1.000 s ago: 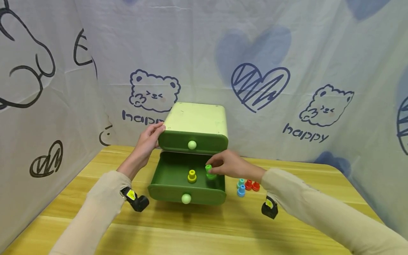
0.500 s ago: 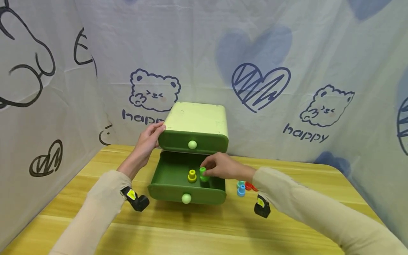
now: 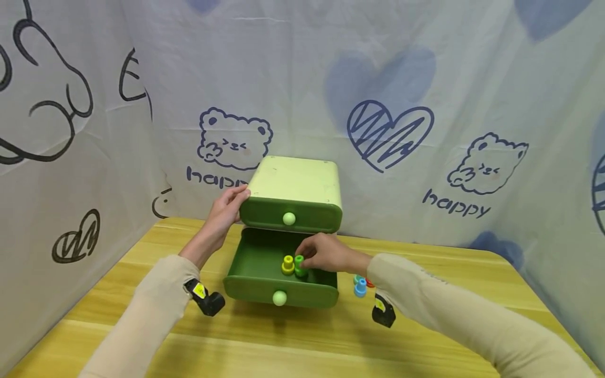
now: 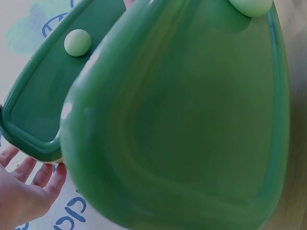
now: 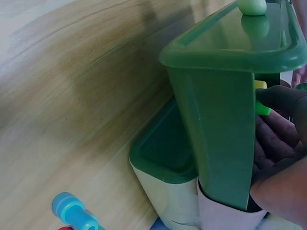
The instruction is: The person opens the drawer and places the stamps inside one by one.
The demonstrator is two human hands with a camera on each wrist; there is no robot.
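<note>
A small green dresser with a pale-yellow top [image 3: 298, 178] stands on the table, its lower drawer [image 3: 281, 291] pulled out. My left hand [image 3: 224, 212] rests against the upper left side of the dresser; in the left wrist view its fingers [image 4: 41, 177] touch that side by the upper drawer front [image 4: 43, 96]. Inside the lower drawer, my right hand [image 3: 326, 253] pinches a green stepped peg [image 3: 299, 265] between thumb and fingers. The peg is upright, close beside a yellow stepped peg [image 3: 288, 265] standing on the drawer floor.
Right of the dresser, a blue peg [image 3: 360, 287] stands on the wooden table [image 3: 425, 294]. Teal and red pegs [image 3: 370, 282] behind it are partly hidden by the right sleeve [image 3: 402, 278]. A printed cloth [image 3: 302, 63] hangs behind the table.
My right hand has carried the green peg leftward within the drawer, up beside the yellow peg. The left hand keeps its place on the dresser, and the head view has shifted slightly.
</note>
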